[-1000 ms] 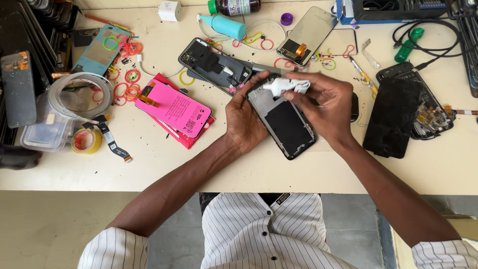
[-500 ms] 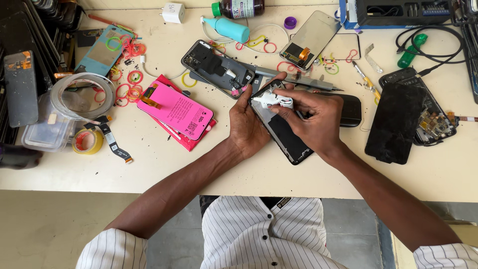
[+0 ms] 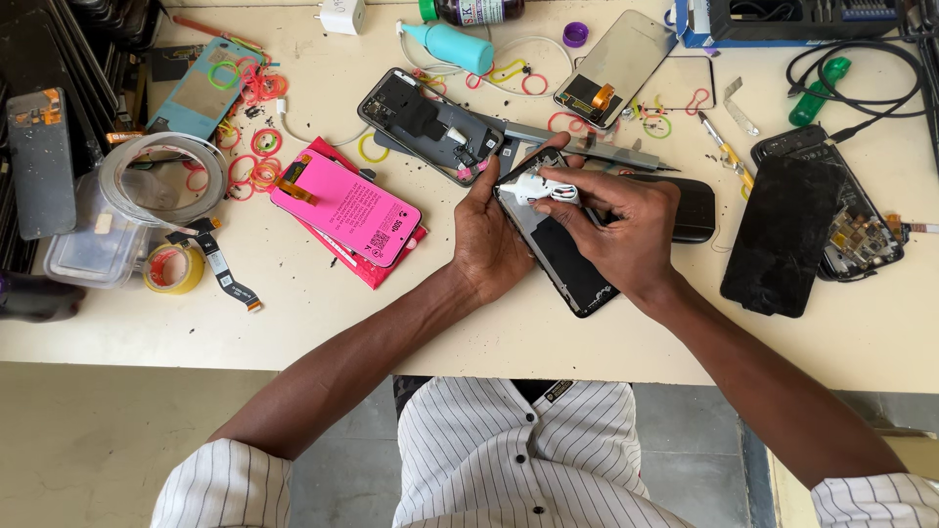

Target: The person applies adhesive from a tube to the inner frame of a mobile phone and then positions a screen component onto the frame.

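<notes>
Phone [image 3: 558, 244] tilted above table [image 3: 391, 323], left hand [image 3: 489, 240] curled round its left edge, right hand [image 3: 626, 230] fingers pinched on white wad [image 3: 533, 186] at top; likely light, stiff, fragile glass, best gripped by edges

Dark phone screen [image 3: 565, 252] tilted, white wad [image 3: 533, 186] on top edge

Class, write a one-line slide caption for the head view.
Left hand steadies a phone screen; right hand rubs it with white cloth.
</notes>
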